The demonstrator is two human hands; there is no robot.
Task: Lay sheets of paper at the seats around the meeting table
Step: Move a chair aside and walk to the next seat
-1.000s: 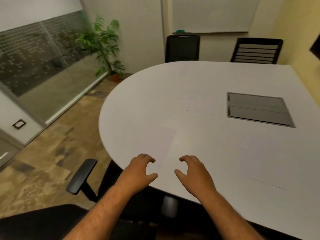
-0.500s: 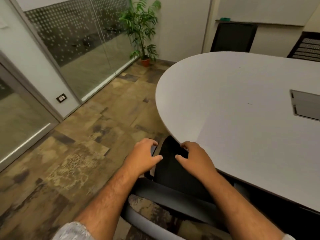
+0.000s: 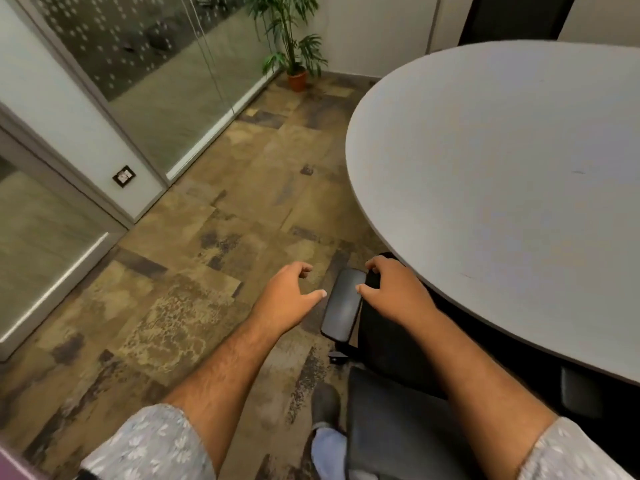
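Note:
The white oval meeting table (image 3: 502, 174) fills the right of the view, and no sheet of paper shows on the part I can see. My left hand (image 3: 287, 299) hovers over the floor with fingers loosely curled and apart, holding nothing. My right hand (image 3: 391, 292) hangs above the black chair (image 3: 391, 341) tucked at the table's near edge, fingertips close to the armrest (image 3: 343, 306); it is empty too, fingers spread.
Patterned brown floor (image 3: 207, 271) stretches to the left. A glass wall and door (image 3: 138, 81) run along the far left. A potted plant (image 3: 294, 46) stands in the corner. Another black chair (image 3: 512, 19) sits at the table's far side. My shoe (image 3: 325, 407) is below.
My view has swung left and down, away from the tabletop toward the floor and chair. Both hands have left the table's edge, where a sheet lay, and now hang over the chair armrest and floor.

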